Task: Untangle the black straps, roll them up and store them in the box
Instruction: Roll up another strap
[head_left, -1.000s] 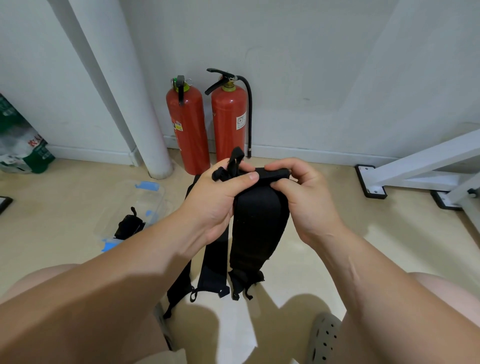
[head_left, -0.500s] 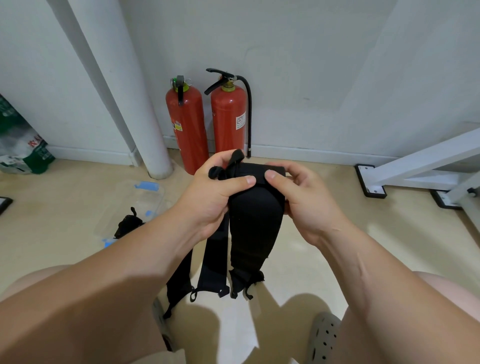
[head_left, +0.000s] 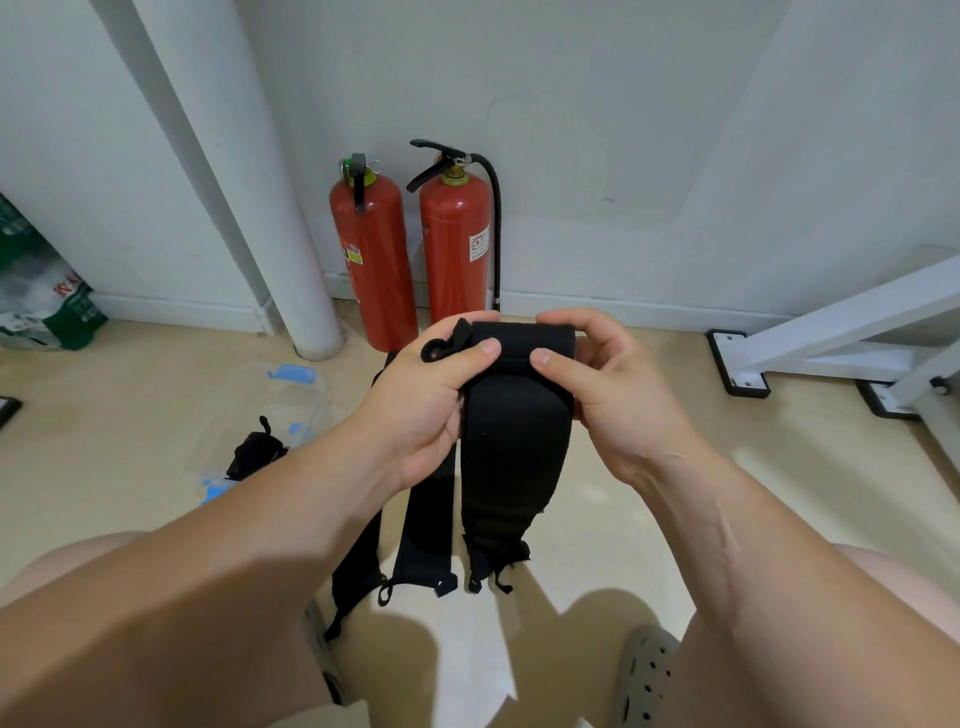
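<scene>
Now I'd call this the rolling step: my left hand (head_left: 426, 395) and right hand (head_left: 613, 395) each pinch the folded top of the black strap (head_left: 514, 441), in front of the 2 fire extinguishers (head_left: 374, 260). Next, wind it tight; the box (head_left: 291, 395) sits left of them.

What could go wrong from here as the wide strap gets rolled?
1. The roll at the top of the wide strap looks barely begun and is only pinched between the left hand and the right hand; it may spring open.
2. The narrower straps hang right beside it with their loose ends close together, so they could snag and get dragged up.
</scene>
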